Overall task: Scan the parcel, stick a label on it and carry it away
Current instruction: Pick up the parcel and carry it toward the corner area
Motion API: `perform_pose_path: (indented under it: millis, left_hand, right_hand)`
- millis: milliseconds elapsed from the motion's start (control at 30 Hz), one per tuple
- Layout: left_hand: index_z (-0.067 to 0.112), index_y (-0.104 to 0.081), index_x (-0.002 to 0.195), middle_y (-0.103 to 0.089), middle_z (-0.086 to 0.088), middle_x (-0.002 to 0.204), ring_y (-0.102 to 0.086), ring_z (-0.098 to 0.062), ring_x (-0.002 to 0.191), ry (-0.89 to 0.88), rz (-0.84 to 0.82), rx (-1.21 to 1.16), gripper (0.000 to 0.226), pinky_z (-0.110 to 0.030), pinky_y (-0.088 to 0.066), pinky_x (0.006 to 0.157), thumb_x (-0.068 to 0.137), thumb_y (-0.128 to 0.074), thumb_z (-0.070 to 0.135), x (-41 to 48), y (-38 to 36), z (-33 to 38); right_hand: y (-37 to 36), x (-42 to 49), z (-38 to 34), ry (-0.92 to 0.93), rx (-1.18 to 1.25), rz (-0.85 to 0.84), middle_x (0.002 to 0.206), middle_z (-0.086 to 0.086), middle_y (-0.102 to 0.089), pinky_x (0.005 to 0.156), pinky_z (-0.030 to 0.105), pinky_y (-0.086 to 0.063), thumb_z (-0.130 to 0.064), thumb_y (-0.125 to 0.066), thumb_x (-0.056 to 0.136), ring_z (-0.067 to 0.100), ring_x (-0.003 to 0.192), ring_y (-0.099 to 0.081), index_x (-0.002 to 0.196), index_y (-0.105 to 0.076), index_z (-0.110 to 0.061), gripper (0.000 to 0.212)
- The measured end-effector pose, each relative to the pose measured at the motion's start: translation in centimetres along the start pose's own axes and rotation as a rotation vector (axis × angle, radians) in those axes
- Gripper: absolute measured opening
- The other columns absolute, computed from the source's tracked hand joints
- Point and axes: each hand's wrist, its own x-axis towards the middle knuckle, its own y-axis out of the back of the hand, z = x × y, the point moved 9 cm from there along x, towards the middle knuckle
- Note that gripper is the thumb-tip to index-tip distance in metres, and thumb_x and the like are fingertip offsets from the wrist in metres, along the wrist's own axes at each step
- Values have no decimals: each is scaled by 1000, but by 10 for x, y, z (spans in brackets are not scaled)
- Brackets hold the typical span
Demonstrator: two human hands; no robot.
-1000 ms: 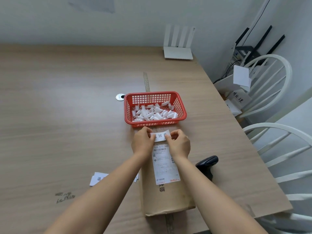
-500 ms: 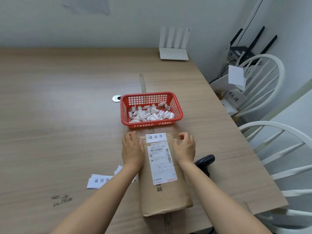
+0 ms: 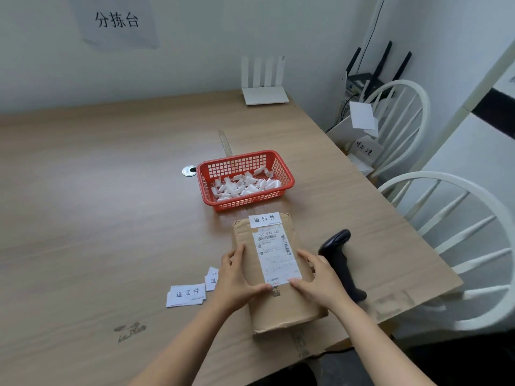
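A brown parcel (image 3: pixel 278 274) lies flat on the wooden table (image 3: pixel 97 204), close to the near edge. A small white label (image 3: pixel 264 219) with three black characters is stuck at its far end. Just below that sits a long white shipping sticker (image 3: pixel 276 254) with a barcode.

The person's left hand (image 3: pixel 237 277) is on the left side of the parcel. Its fingers (image 3: pixel 237 253) lie spread along the left edge, and the thumb reaches across the top toward the bottom of the shipping sticker. The right hand (image 3: pixel 320 277) is on the right side in the same way, with its fingers (image 3: pixel 308 256) curled loosely over the right edge and the thumb resting near the sticker's bottom corner. So the parcel sits between the two hands, touched on both sides. The hands are not closed tight; they cup the parcel from each side. The parcel looks like it is resting on the table.

A black scanner (image 3: pixel 341 263) lies on the table just to the right of the right hand. A small pile of spare labels (image 3: pixel 187 294) lies to the left of the left hand. Behind the parcel stands a red basket (image 3: pixel 284 174) with small white bits of paper (image 3: pixel 242 185) in it. A white router (image 3: pixel 264 94) sits at the far edge of the table, and white chairs (image 3: pixel 459 232) stand to the right.
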Motion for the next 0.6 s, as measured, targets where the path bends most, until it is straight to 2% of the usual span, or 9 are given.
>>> perform_pose_path:
  millis: [67,133,300,467,600]
  left_hand:
    - [21,-14,146,-19,-6,147,-24,-20,139,-31,-41,34,116,-30,-24,113,55,-84,40,-3,-5,6]
    - [19,-15,145,-17,-6,148,-22,-20,139,-64,-84,56,116,-30,-24,114,54,-85,39,-7,-12,15]
    - [23,-19,140,-19,-7,145,-22,-22,138,-185,-124,98,117,-34,-28,112,45,-81,47,-25,-22,59]
    - [25,-19,142,-18,-6,148,-19,-22,140,-345,-154,133,125,-37,-25,114,33,-71,60,-45,-47,131]
    - [25,-19,142,-16,-5,150,-18,-23,139,-471,-217,171,119,-39,-25,114,43,-82,45,-65,-107,196]
  right_hand:
    - [1,-13,-1,-21,-5,36,135,4,-42,108,36,-37,-36,-71,69,19,123,-44,135,-38,-27,75]
    - [6,-29,0,-35,30,82,135,5,-39,107,30,-35,-29,-72,71,19,124,-43,136,-37,-24,75]
    - [32,-66,3,-29,61,202,136,3,-34,96,20,-34,-25,-70,73,18,123,-43,138,-31,-27,76]
    - [91,-111,20,-28,79,382,133,2,-35,102,25,-34,-27,-71,74,16,124,-40,139,-31,-30,77]
    - [148,-161,65,-74,118,529,133,1,-35,103,25,-34,-26,-72,73,16,124,-40,138,-32,-30,76]
